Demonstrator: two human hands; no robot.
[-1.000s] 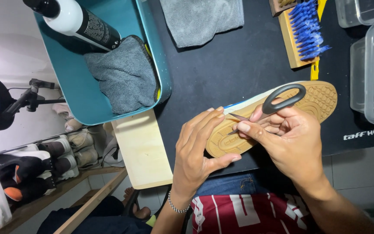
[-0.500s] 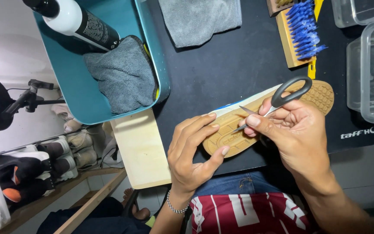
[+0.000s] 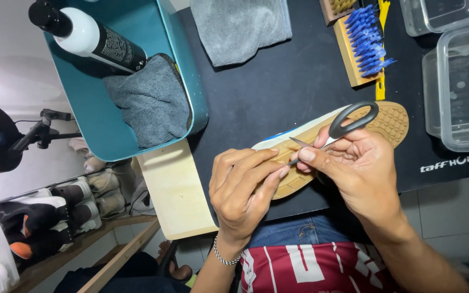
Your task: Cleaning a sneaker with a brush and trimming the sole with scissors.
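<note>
The left hand [image 3: 242, 187] lay with curled fingers pressed on the tan rubber sole of a shoe [image 3: 389, 122], steadying it on the black mat [image 3: 278, 92]; the right hand [image 3: 356, 168] was closed around black-handled scissors [image 3: 335, 130], blades slightly parted, their tips against the sole beside the left fingertips; a blue-bristled brush [image 3: 362, 46] lay near the shoe's far end.

Scissors [image 3: 335, 132]: glossy black plastic handle, bare metal blades. Shoe sole [image 3: 386, 122]: tan, dimpled, probably rubber. Matt black worktop [image 3: 278, 97]; fuzzy grey cloth [image 3: 147, 103]; wooden-backed brush [image 3: 356, 49].
</note>
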